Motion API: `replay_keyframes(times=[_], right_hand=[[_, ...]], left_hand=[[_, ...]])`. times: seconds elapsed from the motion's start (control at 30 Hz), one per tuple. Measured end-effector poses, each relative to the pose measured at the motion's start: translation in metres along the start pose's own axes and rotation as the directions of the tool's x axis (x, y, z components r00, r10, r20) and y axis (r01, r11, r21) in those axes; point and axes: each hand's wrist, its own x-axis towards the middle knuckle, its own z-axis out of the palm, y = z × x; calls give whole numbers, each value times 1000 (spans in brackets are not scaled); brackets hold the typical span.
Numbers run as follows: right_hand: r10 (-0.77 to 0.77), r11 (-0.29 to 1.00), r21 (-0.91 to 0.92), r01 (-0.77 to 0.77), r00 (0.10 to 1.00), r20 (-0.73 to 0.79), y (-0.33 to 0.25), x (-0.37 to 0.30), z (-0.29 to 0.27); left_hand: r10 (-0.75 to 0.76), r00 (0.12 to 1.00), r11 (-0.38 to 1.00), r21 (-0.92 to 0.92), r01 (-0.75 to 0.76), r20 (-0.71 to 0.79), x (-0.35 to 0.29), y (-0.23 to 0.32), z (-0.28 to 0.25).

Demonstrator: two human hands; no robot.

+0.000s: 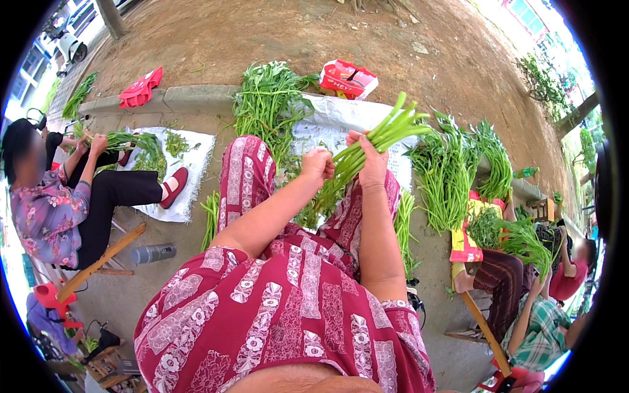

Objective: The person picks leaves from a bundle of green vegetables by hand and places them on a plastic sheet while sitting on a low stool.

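My right hand point(372, 162) is closed around a bunch of long green vegetable stems point(394, 130), held aslant above my lap. The bare, thick ends point up to the right, and the leafy end hangs down between my knees. Just left of the bunch, my left hand point(318, 165) is curled with its fingers pinched together; whatever they hold is hidden. Beyond my left knee lies a big heap of leafy greens point(265, 98). More long-stemmed greens point(442, 173) lie to the right of my right hand.
A white sheet point(327, 118) lies before me, with a red and white bag point(347, 80) behind it by the kerb point(200, 98). A person point(52, 203) on the left handles greens over another white sheet point(190, 187). A grey bottle point(154, 253) lies nearby. People sit on the right with greens.
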Motion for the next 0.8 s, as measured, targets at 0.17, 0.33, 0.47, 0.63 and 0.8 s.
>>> replay_keyframes(times=[0.17,0.33,0.47,0.63,0.8], right_hand=[[-4,995,98,11,997,-77,-6,4,-6],[-26,999,38,28,998,-54,0,5,-5],[-18,1000,-11,17,999,-29,2,3,-1],[-25,998,-50,26,999,21,3,0,1],[-20,995,-98,28,997,79,2,-2,2]], left_hand=[[226,974,971,82,-224,-27,-15,-3,-18],[508,832,741,380,-554,224,-23,2,-2],[489,815,512,654,-557,311,-29,9,10],[410,857,645,565,-515,312,-21,4,16],[269,930,849,393,-352,251,-24,9,22]])
